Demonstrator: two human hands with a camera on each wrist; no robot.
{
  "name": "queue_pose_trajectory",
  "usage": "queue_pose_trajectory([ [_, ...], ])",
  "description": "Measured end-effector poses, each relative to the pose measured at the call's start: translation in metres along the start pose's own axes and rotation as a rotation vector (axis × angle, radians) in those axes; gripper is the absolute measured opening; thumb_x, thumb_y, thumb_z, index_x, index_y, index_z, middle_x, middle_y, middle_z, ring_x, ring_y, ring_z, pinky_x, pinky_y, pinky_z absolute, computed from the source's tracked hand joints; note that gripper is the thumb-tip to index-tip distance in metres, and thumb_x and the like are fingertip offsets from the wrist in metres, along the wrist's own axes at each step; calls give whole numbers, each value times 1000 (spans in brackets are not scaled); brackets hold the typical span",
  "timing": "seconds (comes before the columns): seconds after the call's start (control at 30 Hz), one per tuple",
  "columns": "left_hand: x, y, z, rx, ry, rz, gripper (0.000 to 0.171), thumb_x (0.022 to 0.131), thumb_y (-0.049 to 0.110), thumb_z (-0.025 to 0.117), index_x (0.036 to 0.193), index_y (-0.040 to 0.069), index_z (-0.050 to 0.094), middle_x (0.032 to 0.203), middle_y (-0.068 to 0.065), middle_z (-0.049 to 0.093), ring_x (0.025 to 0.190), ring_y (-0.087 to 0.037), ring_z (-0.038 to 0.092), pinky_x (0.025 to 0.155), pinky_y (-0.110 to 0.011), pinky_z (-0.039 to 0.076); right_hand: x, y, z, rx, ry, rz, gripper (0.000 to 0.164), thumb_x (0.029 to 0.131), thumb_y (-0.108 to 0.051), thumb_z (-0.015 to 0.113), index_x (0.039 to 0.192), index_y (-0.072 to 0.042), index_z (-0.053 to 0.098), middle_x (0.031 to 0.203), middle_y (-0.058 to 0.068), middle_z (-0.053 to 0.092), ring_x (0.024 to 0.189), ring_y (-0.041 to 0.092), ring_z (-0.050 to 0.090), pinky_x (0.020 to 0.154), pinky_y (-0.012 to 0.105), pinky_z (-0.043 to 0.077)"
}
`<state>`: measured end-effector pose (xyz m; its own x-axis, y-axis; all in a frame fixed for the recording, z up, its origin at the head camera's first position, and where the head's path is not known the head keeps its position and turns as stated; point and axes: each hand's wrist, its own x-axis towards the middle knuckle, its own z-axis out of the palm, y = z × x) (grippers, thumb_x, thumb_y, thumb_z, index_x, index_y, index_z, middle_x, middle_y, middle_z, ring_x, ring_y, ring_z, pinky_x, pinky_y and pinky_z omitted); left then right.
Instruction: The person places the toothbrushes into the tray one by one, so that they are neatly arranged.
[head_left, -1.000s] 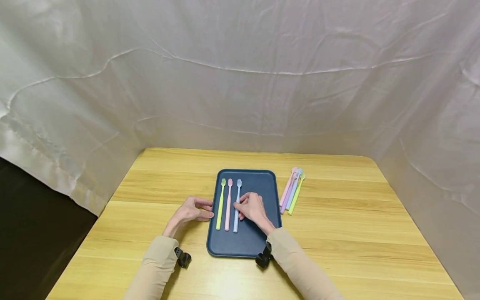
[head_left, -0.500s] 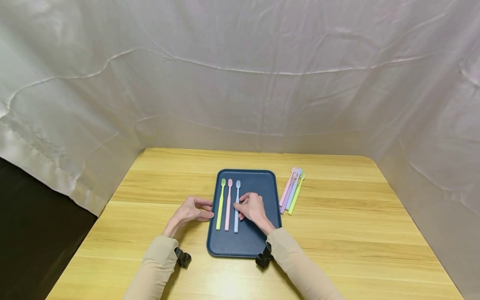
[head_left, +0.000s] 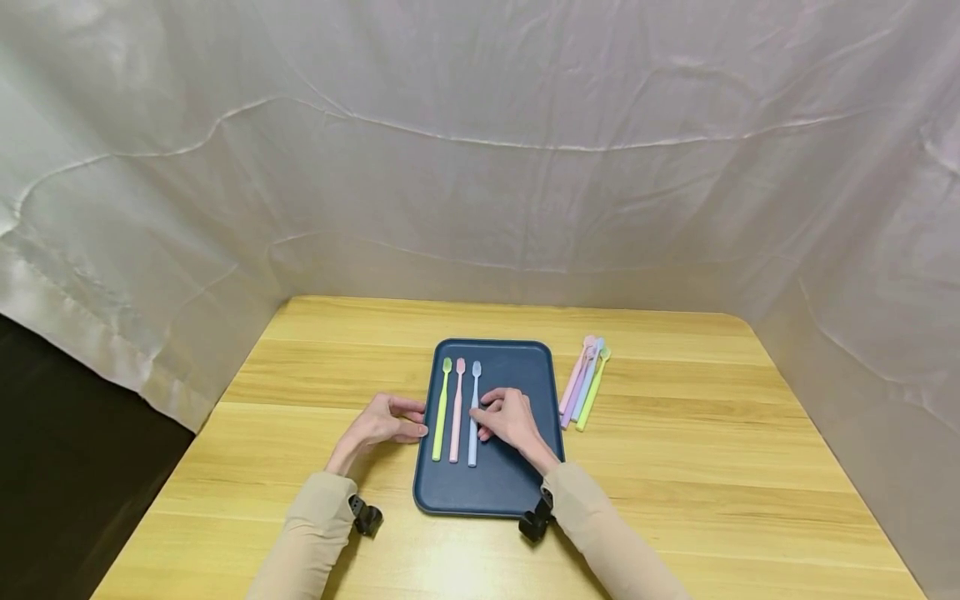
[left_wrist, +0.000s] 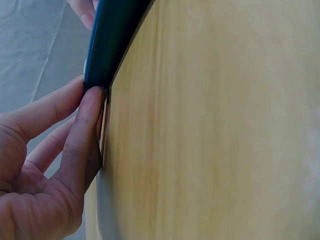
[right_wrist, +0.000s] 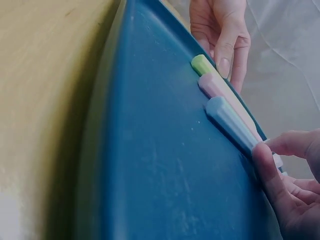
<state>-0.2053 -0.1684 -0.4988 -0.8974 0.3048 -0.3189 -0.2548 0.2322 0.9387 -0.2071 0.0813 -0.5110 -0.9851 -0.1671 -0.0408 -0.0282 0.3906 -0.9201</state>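
Note:
Three toothbrushes lie side by side on a dark blue tray [head_left: 487, 492]: a yellow-green toothbrush [head_left: 440, 421], a pink toothbrush [head_left: 456, 421] and a light blue toothbrush [head_left: 472, 450]. With thumb and index finger, my right hand [head_left: 513, 419] pinches the light blue handle around its middle. The right wrist view shows the thumb and finger meeting at that handle [right_wrist: 231, 122]. At the tray's left edge, my left hand [head_left: 384, 421] holds the rim. In the left wrist view the thumb and fingertips of that hand [left_wrist: 50, 165] pinch the tray's side [left_wrist: 107, 55].
A loose bunch of several toothbrushes [head_left: 583, 383] in pink, purple, blue and yellow-green lies on the wooden table [head_left: 712, 467], close by the tray's right edge. Pale fabric [head_left: 525, 208] hangs behind the table and along both sides.
The light blue toothbrush's head has shifted slightly left and turned, so its handle lies nearly parallel to the pink one. My right hand and forearm have edged slightly right. The left hand has stayed put.

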Motion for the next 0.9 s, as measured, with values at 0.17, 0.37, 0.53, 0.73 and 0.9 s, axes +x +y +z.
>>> queue_pose_trajectory([
  [0.17,0,0,0,1,-1,-4,55,82,-8,75,132,-17,54,104,-21,69,78,-14,72,82,-34,67,-1,0,0,5,-23,5,30,88,-12,76,110,6,66,71,11,74,52,15,69,53,28,64],
  [0.37,0,-2,-1,3,8,-9,56,81,-8,75,132,-17,54,101,-19,69,78,-15,72,81,-34,67,0,0,0,3,-33,3,31,88,-12,76,111,6,66,71,11,74,53,16,69,57,28,65],
  [0.53,0,-1,-1,1,5,-7,56,81,-8,75,132,-17,54,102,-19,69,78,-15,72,82,-34,67,0,-2,0,-9,-29,4,32,88,-12,76,112,6,67,71,10,74,54,16,70,60,27,65],
  [0.73,0,-1,0,4,-4,-4,56,82,-8,75,133,-18,53,104,-22,69,79,-15,72,83,-35,67,1,-1,0,-14,-32,1,32,88,-13,76,113,5,67,71,10,74,54,15,69,63,26,65],
  [0.9,0,0,0,2,-1,-5,56,82,-8,75,133,-18,53,105,-23,68,79,-15,72,82,-35,67,2,0,1,-4,-32,5,32,88,-13,76,113,5,67,72,11,74,54,15,69,62,27,65],
])
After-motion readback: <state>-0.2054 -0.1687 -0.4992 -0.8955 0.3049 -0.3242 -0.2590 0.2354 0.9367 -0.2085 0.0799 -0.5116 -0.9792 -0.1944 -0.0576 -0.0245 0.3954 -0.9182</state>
